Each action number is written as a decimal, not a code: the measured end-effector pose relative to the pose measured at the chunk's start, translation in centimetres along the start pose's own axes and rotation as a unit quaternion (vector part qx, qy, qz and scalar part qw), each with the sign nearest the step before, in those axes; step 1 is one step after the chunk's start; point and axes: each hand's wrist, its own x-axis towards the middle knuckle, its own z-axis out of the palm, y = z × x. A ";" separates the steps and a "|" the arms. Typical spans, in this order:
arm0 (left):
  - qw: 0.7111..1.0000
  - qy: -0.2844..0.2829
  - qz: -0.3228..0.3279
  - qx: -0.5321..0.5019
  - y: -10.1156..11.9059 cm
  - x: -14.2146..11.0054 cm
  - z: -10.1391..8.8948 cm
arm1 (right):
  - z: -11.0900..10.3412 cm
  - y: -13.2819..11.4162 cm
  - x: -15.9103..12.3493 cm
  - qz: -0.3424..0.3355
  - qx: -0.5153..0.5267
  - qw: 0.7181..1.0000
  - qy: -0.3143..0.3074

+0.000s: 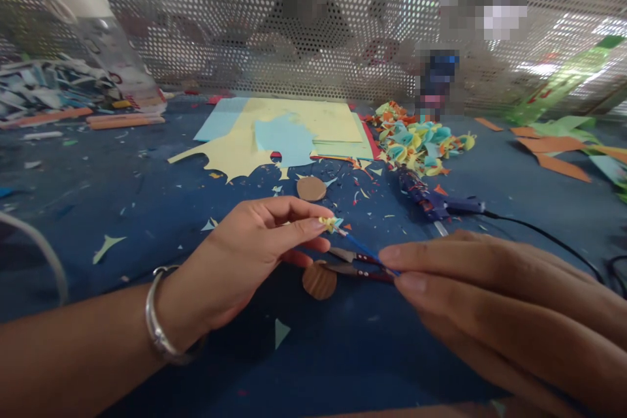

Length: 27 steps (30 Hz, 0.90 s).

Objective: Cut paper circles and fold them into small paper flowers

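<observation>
In the head view, the left hand [255,248] has its thumb and index finger clamped on a small yellow and light-blue paper flower [331,224], which protrudes beyond the fingertips on the right; the other fingers curl below it, apart from the pinch. The right hand [494,294] has its fingers closed on a thin blue stick [363,247], whose pale tip points up and left to the flower's right edge; whether it touches, I cannot tell. Beneath the stick, dark-handled scissors [365,273] lie on the bench [313,372], blades toward the left hand. A striped brown disc [320,281] sits by their blade tips, a plain brown disc [311,189] beyond the flower, and a glue gun [434,201] beyond the right hand.
</observation>
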 end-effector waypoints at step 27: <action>0.939 0.071 0.151 0.300 1.0 1.6 -1.9 | -1.5 2.8 4.1 -0.014 -0.206 0.967 -0.147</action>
